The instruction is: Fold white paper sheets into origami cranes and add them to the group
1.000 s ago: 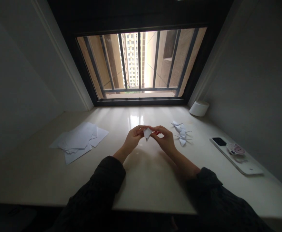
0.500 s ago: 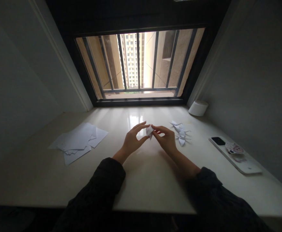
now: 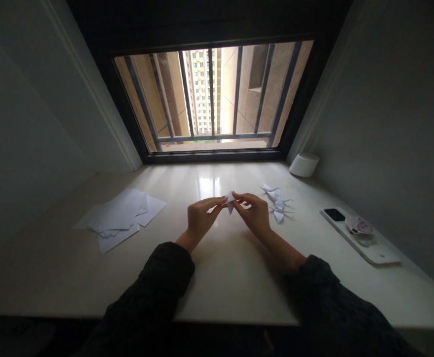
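Note:
A small piece of folded white paper [image 3: 230, 197] is held up between my two hands over the pale ledge, one pointed end hanging down. My left hand [image 3: 204, 213] pinches its left side between thumb and fingers. On the opposite side, my right hand [image 3: 253, 212] grips it with thumb and fingertips. The fingers hide part of the folds. Right of my right hand lie several folded paper cranes [image 3: 278, 202], close together in a row.
A loose stack of white paper sheets [image 3: 120, 213] lies on the left of the ledge [image 3: 235, 292]. To the right rests a phone [image 3: 361, 237] with a round sticker-like grip on it. A white cylindrical object [image 3: 303, 164] stands by the barred window [image 3: 213, 99].
My left fingers, spread and partly raised before, have closed together onto the folded paper's left side. My right hand keeps its hold with hardly any movement.

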Demonstrator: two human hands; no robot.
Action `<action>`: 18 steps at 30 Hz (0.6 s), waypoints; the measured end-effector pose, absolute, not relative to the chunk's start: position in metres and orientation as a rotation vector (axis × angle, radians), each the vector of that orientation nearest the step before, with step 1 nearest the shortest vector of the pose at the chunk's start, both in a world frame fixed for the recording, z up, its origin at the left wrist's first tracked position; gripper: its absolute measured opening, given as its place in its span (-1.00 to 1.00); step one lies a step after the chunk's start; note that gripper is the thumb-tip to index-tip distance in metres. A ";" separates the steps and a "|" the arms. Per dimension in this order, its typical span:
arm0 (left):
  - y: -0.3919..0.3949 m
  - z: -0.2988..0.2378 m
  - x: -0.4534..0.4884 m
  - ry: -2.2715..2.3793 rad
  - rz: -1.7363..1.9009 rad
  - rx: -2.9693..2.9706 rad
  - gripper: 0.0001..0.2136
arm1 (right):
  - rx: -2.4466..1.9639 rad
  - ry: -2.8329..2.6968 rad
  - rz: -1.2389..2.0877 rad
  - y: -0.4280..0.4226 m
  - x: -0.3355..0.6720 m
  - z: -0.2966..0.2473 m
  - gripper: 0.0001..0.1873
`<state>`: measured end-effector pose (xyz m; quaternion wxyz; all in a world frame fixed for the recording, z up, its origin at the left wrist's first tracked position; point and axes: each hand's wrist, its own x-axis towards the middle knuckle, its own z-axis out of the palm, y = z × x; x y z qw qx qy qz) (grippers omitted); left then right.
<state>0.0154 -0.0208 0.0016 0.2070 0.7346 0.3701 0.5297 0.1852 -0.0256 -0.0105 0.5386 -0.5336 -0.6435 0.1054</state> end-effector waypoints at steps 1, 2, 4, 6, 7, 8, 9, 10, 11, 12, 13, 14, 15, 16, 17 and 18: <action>-0.021 0.002 0.015 1.029 1.472 2.052 -0.81 | -1.261 -1.528 0.260 -0.025 0.185 -0.011 -0.76; -0.022 0.003 0.015 1.025 1.468 2.054 -0.81 | -1.249 -1.524 0.275 -0.025 0.186 -0.011 -0.76; -0.025 0.006 0.014 1.009 1.458 2.055 -0.81 | -1.222 -1.499 0.326 -0.023 0.186 -0.012 -0.75; -0.028 0.010 0.013 0.984 1.459 2.056 -0.81 | -1.192 -1.448 0.392 -0.020 0.187 -0.013 -0.74; -0.028 0.011 0.013 0.974 1.468 2.048 -0.79 | -1.176 -1.417 0.426 -0.019 0.187 -0.013 -0.73; -0.028 0.012 0.012 0.968 1.481 2.025 -0.77 | -1.159 -1.386 0.459 -0.018 0.187 -0.014 -0.72; -0.026 0.011 0.012 0.967 1.489 1.983 -0.73 | -1.139 -1.358 0.490 -0.017 0.187 -0.014 -0.70; -0.023 0.009 0.012 0.972 1.504 1.911 -0.68 | -1.118 -1.336 0.520 -0.017 0.186 -0.014 -0.69; -0.020 0.007 0.013 0.977 1.489 1.821 -0.65 | -1.096 -1.320 0.551 -0.016 0.186 -0.013 -0.67; -0.016 0.004 0.014 0.966 1.446 1.727 -0.61 | -1.074 -1.310 0.583 -0.016 0.185 -0.013 -0.65; -0.012 0.000 0.015 0.945 1.395 1.632 -0.57 | -1.052 -1.305 0.613 -0.016 0.184 -0.013 -0.64; -0.009 -0.003 0.016 0.919 1.315 1.560 -0.52 | -1.034 -1.304 0.646 -0.016 0.183 -0.013 -0.65; -0.006 -0.005 0.017 0.902 1.246 1.517 -0.47 | -1.017 -1.302 0.681 -0.016 0.182 -0.013 -0.66; -0.005 -0.007 0.017 0.889 1.220 1.489 -0.45 | -1.000 -1.298 0.722 -0.016 0.182 -0.013 -0.67; -0.004 -0.008 0.018 0.862 1.195 1.481 -0.44 | -0.982 -1.292 0.769 -0.016 0.181 -0.013 -0.69; -0.004 -0.007 0.018 0.842 1.187 1.476 -0.44 | -0.961 -1.286 0.820 -0.016 0.180 -0.013 -0.69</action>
